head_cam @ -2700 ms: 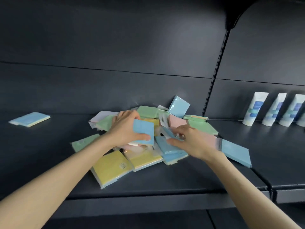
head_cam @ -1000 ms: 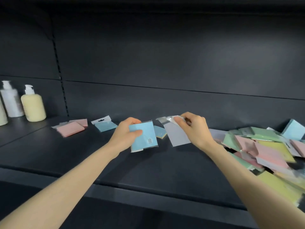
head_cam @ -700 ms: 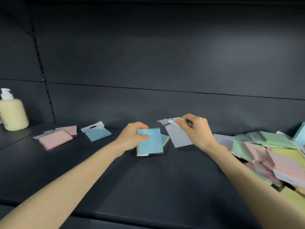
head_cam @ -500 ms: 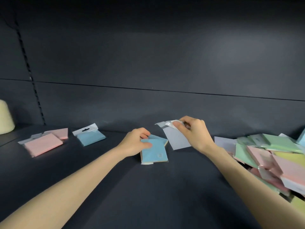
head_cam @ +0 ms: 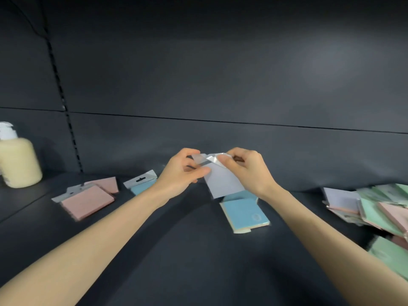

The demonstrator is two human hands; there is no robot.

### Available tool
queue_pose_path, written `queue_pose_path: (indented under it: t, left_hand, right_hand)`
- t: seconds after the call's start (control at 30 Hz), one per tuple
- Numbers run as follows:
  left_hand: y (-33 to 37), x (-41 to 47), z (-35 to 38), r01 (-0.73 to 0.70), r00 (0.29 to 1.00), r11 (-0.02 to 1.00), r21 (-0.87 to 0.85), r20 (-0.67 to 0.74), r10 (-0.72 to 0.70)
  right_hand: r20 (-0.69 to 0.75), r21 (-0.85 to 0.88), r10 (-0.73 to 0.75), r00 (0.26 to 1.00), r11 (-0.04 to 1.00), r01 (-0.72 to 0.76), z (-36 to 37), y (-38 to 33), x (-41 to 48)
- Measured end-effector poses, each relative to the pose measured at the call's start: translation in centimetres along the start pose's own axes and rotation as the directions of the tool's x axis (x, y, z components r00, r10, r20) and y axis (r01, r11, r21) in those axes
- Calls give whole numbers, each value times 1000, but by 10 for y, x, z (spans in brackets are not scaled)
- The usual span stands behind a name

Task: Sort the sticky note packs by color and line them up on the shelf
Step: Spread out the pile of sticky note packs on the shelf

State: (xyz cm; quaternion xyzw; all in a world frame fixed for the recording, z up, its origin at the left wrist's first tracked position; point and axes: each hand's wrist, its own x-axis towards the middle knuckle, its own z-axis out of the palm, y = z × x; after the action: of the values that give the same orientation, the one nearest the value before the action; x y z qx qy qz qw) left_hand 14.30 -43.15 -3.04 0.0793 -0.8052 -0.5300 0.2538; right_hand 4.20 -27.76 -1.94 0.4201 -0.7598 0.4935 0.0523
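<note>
One pale lavender sticky note pack (head_cam: 223,182) hung above the shelf (head_cam: 187,250), pinched at its clear header by the left hand (head_cam: 181,173) and the right hand (head_cam: 247,171), fingers curled. Stacked blue packs (head_cam: 245,214) lay just beneath. Pink packs (head_cam: 87,200) and a tabbed blue pack (head_cam: 141,185) sat to the left, a mixed pile (head_cam: 375,208) to the right.
</note>
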Motion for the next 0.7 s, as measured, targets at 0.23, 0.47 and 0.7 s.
queue_pose_path:
  t: [0.23,0.47,0.7]
  left_hand:
    - [-34,-6,-98,-21,997,971,238,83,1]
    - [-76,-2,-148,-28,981,886,462,183,-64]
    - [-74,0,-155,-216,922,724,655,381,-70]
  right_hand:
    - [106,-38,112,988,993,-109,88,-24,17]
    - [205,-205,216,955,963,-174,147,-30,20]
    - [235,-468,263,936,874,-128,142,-34,13]
